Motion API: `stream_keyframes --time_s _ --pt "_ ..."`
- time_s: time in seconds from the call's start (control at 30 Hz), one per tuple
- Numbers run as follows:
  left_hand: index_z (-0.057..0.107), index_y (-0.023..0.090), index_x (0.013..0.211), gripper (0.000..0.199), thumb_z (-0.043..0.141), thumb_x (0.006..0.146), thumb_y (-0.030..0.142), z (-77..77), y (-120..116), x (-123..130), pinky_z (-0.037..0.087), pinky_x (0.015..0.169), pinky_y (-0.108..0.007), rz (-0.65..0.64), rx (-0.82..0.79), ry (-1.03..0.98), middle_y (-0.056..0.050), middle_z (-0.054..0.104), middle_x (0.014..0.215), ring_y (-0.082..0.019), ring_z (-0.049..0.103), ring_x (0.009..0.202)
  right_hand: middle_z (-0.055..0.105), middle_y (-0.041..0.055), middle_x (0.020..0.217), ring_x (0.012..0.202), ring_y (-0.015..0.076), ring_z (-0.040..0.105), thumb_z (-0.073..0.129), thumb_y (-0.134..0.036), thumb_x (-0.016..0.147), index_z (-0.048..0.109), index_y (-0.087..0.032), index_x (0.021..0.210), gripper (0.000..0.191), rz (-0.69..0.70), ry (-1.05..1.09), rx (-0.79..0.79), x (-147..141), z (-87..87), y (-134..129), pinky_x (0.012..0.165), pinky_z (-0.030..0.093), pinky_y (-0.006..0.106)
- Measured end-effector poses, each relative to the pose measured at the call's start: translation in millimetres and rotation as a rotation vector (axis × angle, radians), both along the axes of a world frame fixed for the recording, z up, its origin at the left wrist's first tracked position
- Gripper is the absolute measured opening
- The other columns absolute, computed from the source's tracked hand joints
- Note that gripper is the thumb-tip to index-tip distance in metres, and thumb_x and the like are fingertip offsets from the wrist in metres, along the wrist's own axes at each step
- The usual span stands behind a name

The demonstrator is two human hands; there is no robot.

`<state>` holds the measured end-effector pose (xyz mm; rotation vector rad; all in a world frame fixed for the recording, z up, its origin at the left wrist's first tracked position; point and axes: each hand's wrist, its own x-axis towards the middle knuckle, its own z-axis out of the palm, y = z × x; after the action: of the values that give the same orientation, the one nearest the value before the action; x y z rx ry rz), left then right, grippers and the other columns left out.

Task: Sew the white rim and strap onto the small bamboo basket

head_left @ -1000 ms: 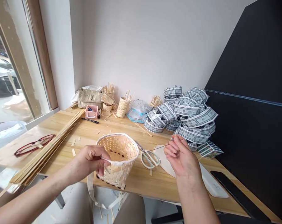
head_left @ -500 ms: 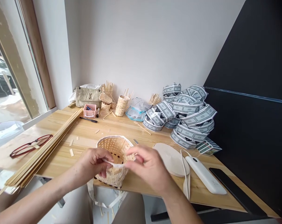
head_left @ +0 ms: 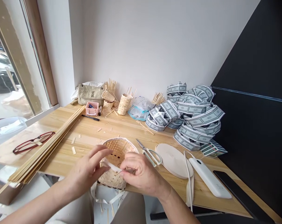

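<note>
A woven basket (head_left: 113,179) stands at the table's front edge, with a white band along its rim. At the near rim, my right hand (head_left: 137,171) pinches a white strip (head_left: 111,166). My left hand (head_left: 91,165) is at the left end of that strip, its index finger raised and its thumb near the rim; its fingers are apart. A loose white ribbon (head_left: 108,202) hangs below the basket over my lap. Scissors (head_left: 149,152) with pale handles lie just right of the basket, next to a flat round roll of tape (head_left: 173,160).
Long wooden strips (head_left: 47,144) and red glasses (head_left: 33,143) lie at the left. A pink box (head_left: 91,109), a bag (head_left: 91,95) and small woven baskets (head_left: 124,104) stand at the back. Patterned bands (head_left: 194,118) are piled right, behind a white power bank (head_left: 209,177).
My right hand has moved left and down along the near rim, uncovering the scissors. My left hand's fingers have spread. The view has shifted slightly.
</note>
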<state>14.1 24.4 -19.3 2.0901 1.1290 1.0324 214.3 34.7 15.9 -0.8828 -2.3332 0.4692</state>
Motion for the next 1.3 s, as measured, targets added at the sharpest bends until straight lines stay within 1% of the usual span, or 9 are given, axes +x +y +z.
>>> stream_keyframes --time_s 0.1,0.17,0.23,0.47,0.53,0.63,0.87,1.1,1.3 --pt "0.053 0.022 0.095 0.016 0.053 0.079 0.022 -13.3 0 -7 0.042 0.052 -0.022 0.158 0.137 0.087 -0.001 0.057 0.083 -0.01 0.052 0.057 0.039 -0.0053 0.054 0.053 0.008 0.041 0.053 -0.003 0.065 0.053 -0.017 0.054 0.018 0.032 -0.012 -0.004 4 -1.5 -1 0.052 0.03 0.02" --pt "0.055 0.02 0.081 0.004 0.054 0.078 0.022 -17.3 1 -10 0.041 0.051 -0.021 0.118 0.094 0.078 0.002 0.055 0.066 -0.01 0.051 0.055 0.039 -0.0051 0.054 0.053 0.0082 0.041 0.053 -0.003 0.066 0.052 -0.017 0.055 0.018 0.044 -0.032 0.001 6 -2.4 -1 0.052 0.03 0.02" --pt "0.058 0.019 0.072 0.01 0.051 0.079 0.02 -15.4 3 -12 0.041 0.054 -0.021 0.027 0.028 0.036 0.001 0.056 0.066 -0.011 0.052 0.058 0.039 -0.005 0.054 0.053 0.0087 0.041 0.052 -0.004 0.067 0.051 -0.018 0.055 0.019 0.056 -0.054 0.023 6 -2.9 -2 0.053 0.031 0.02" --pt "0.05 0.017 0.071 0.01 0.054 0.076 0.024 16.1 9 -22 0.039 0.058 -0.022 -0.224 -0.53 -0.197 0.002 0.053 0.066 -0.011 0.05 0.063 0.041 -0.0042 0.054 0.055 0.009 0.04 0.051 -0.003 0.069 0.05 -0.017 0.055 0.019 0.099 -0.088 0.072 6 -4.2 -5 0.053 0.03 0.021" --pt "0.049 0.017 0.078 0.008 0.052 0.077 0.025 24.7 12 -23 0.037 0.059 -0.022 -0.272 -0.581 -0.18 0.003 0.05 0.068 -0.01 0.047 0.064 0.041 -0.0044 0.054 0.055 0.0086 0.04 0.052 -0.004 0.069 0.051 -0.017 0.056 0.019 0.102 -0.064 0.046 8 -5.2 -4 0.053 0.03 0.021" --pt "0.049 0.016 0.083 0.011 0.052 0.077 0.026 29.3 18 -20 0.034 0.059 -0.021 -0.313 -0.525 -0.137 0.003 0.046 0.07 -0.01 0.042 0.065 0.043 -0.0044 0.054 0.055 0.0083 0.041 0.053 -0.006 0.071 0.052 -0.017 0.057 0.018 0.107 -0.046 0.011 11 -6.1 -4 0.053 0.031 0.02" --pt "0.042 0.018 0.069 0.019 0.057 0.077 0.026 15.6 25 -11 0.028 0.054 -0.02 -0.263 -0.353 -0.116 0.006 0.036 0.064 -0.008 0.032 0.059 0.042 -0.0046 0.054 0.054 0.0086 0.04 0.053 -0.005 0.07 0.052 -0.017 0.057 0.017 0.133 -0.046 0.023 10 -4.7 -4 0.054 0.031 0.021" --pt "0.06 0.014 0.066 0.016 0.059 0.075 0.027 21.3 28 -8 0.039 0.058 -0.02 -0.272 -0.27 -0.085 0.001 0.054 0.066 -0.01 0.05 0.061 0.04 -0.0049 0.054 0.053 0.0085 0.039 0.053 -0.006 0.07 0.051 -0.018 0.057 0.018 0.148 -0.042 0.005 10 -6.7 -3 0.052 0.03 0.02" --pt "0.069 0.015 0.07 0.021 0.061 0.076 0.034 18.9 29 -9 0.042 0.057 -0.02 -0.275 -0.228 -0.06 -0.002 0.059 0.065 -0.011 0.055 0.06 0.042 -0.0046 0.055 0.055 0.0086 0.04 0.052 -0.004 0.068 0.049 -0.018 0.057 0.018 0.18 -0.01 -0.012 9 -8.8 -2 0.054 0.032 0.02"
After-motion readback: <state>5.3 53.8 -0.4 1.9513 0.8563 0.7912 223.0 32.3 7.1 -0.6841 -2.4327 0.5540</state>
